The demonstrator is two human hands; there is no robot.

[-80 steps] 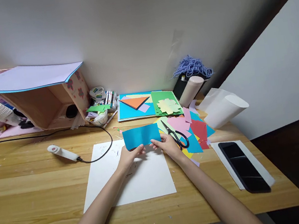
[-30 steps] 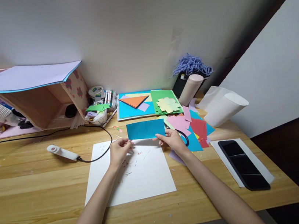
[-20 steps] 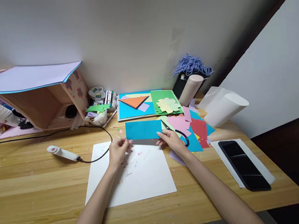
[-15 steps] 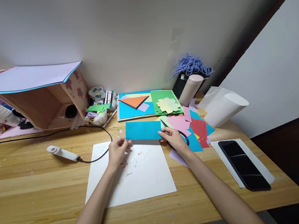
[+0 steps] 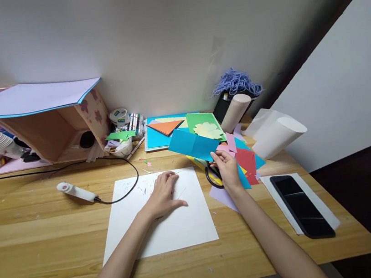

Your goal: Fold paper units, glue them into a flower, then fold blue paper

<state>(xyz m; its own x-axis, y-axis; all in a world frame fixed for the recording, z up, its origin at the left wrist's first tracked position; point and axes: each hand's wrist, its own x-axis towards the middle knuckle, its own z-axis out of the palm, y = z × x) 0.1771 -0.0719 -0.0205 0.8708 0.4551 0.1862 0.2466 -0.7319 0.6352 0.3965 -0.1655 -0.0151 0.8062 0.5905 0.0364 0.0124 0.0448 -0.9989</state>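
My right hand (image 5: 227,167) pinches the lower right corner of a blue paper strip (image 5: 191,143), which shows a crease near its middle and hangs above the paper pile. My left hand (image 5: 167,192) rests over the large white sheet (image 5: 184,229), its thumb spread away from the fingers and nothing in it. Small coloured marks dot the sheet. Black-handled scissors (image 5: 209,180) lie under and beside my right hand, their blades hidden. Around them are loose pieces, among them a red one (image 5: 246,160) and a purple one (image 5: 223,197).
A phone (image 5: 301,205) lies at the right. Behind are an orange folded triangle (image 5: 166,127), green paper (image 5: 196,120), a white roll (image 5: 277,133) and blue yarn (image 5: 237,82). At the left, a corded white tool (image 5: 77,192) lies before an open box (image 5: 45,135).
My left hand has let go of the blue strip and moved down and right over the white sheet. The strip has shifted right and up in my right hand and now tilts.
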